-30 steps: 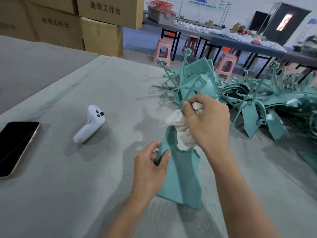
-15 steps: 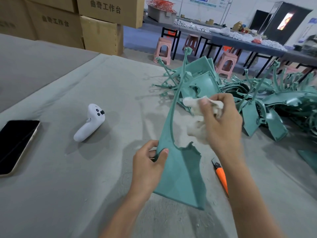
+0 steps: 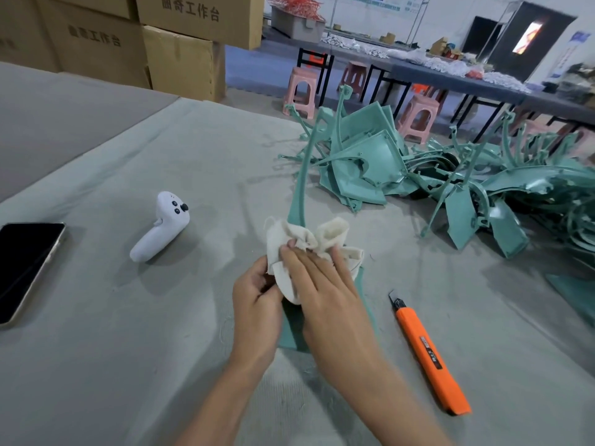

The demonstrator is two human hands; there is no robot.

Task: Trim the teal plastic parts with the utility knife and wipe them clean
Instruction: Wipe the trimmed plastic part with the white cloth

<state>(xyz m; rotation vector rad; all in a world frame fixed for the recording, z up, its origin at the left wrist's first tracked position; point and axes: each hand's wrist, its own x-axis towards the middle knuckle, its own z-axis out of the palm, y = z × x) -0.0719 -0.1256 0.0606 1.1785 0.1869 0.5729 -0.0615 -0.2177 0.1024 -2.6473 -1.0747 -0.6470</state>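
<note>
The teal part stands upright on the table at centre, its wide lower panel mostly hidden behind the hands and its thin curved stem rising above them. A white cloth is bunched against the part where the stem meets the panel. The right hand lies over the cloth with its fingers straight and together, pressing it flat against the part. The left hand has its fingers curled round the panel's left edge, gripping it, with the thumb at the cloth's lower corner.

Just right of the hands, an orange knife lies on the table with its blade tip out and pointing away. A pile of teal parts sits farther back on the right. To the left lie a white controller and, near the edge, a dark phone. Cardboard boxes are stacked behind the table, with pink stools beyond.
</note>
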